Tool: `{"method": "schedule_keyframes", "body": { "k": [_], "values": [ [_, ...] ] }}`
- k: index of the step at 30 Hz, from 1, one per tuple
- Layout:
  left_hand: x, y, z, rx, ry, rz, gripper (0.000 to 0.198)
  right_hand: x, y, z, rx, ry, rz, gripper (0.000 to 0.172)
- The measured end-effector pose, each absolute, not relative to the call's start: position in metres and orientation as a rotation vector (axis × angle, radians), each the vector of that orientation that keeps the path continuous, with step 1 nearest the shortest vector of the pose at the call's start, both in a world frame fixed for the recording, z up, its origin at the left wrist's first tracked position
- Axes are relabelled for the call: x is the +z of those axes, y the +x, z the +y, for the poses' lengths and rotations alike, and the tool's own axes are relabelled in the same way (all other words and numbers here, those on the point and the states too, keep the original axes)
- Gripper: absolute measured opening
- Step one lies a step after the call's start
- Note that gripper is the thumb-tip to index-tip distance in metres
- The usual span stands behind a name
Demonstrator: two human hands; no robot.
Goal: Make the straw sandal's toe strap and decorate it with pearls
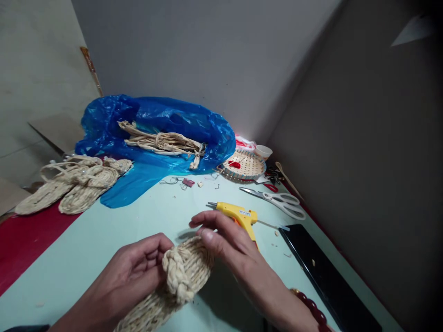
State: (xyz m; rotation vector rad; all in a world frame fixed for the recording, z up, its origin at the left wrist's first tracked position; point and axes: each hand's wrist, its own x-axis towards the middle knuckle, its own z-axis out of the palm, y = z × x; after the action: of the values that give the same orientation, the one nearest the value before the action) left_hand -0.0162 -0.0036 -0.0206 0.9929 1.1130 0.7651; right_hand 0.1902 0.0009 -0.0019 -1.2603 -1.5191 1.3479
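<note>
A woven straw slipper [199,263] with a thick braided strap [178,276] across it is held up over the table, its sole running out of view at the bottom. My left hand [129,265] is closed around its left side, fingers curled at the strap's end. Over the toe end hovers my right hand [238,249], its fingers stretched out and apart; the thumb tip is at the toe edge, and whether it touches I cannot tell. Just beyond that hand lies a yellow glue gun [238,213] with a glue stick in its back, partly hidden by the fingers.
A pair of straw sandals [88,186] with beads lies at left. Behind, a blue plastic bag [162,110] holds bundled straw [166,142]. A woven basket [247,166], white-handled scissors [277,200] and a long black panel [328,276] are at right. Small scraps and a pink clip [188,182] lie mid-table.
</note>
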Motion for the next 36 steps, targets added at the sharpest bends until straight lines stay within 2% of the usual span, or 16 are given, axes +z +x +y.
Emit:
{"method": "schedule_keyframes", "body": {
  "k": [2, 4, 7, 12, 20, 27, 32, 36],
  "values": [
    [-0.023, -0.018, -0.003, 0.769, 0.964, 1.097, 0.037, -0.005, 0.191, 0.002, 1.169, -1.177, -1.387, 0.020],
    [-0.027, -0.020, -0.002, 0.761, 0.941, 1.089, 0.039, -0.008, 0.191, 0.005, 1.092, -1.057, -1.275, 0.026],
    [-0.033, -0.024, 0.000, 0.747, 0.932, 1.111, 0.038, -0.010, 0.192, 0.010, 1.129, -0.946, -1.166, 0.034],
    [-0.031, -0.025, 0.000, 0.725, 0.882, 1.140, 0.046, -0.010, 0.191, 0.011, 1.268, -0.924, -1.129, 0.037],
    [-0.024, -0.024, 0.001, 0.656, 0.975, 1.147, 0.042, -0.005, 0.189, 0.008, 1.309, -1.030, -1.300, 0.035],
    [-0.008, -0.022, -0.001, 0.540, 1.329, 1.263, 0.021, -0.009, 0.190, 0.006, 1.320, -1.058, -1.353, 0.030],
    [-0.007, -0.025, -0.001, 0.554, 1.437, 1.317, 0.027, -0.015, 0.191, 0.003, 1.127, -1.173, -1.419, 0.046],
    [-0.024, -0.035, 0.008, 0.875, 1.230, 1.323, 0.024, -0.021, 0.191, 0.006, 1.065, -1.303, -1.431, 0.054]
  ]
}}
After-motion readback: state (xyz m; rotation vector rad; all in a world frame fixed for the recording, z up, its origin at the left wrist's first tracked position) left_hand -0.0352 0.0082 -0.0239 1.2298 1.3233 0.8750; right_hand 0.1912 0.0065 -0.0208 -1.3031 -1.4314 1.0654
